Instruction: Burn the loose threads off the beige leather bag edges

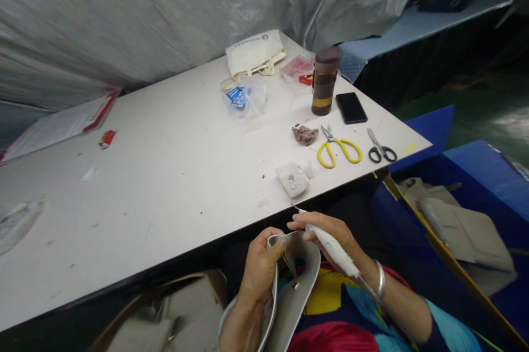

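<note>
My left hand [262, 264] grips the rim of a beige leather-like bag piece [295, 297], thumb over its folded edge. The piece curves open over my lap, with a small pale spot inside it. In my right hand [330, 231] is a white-wrapped tool like a soldering iron [334, 250], its thin metal tip pointing toward the table edge. A cord-like line trails from its rear past my wrist. My right fingertips are close to the bag's rim; whether they touch it I cannot tell. Just beyond the tip lies a crumpled off-white pad [293, 180].
On the white table [165, 176] are yellow-handled scissors [339, 151], black-handled scissors [381, 151], a crumpled brown cloth [305, 135], a phone [351, 108], a bottle [325, 82], plastic bags and a tote [256, 53]. Boxes of beige pieces stand at right [467, 236] and lower left [190, 308].
</note>
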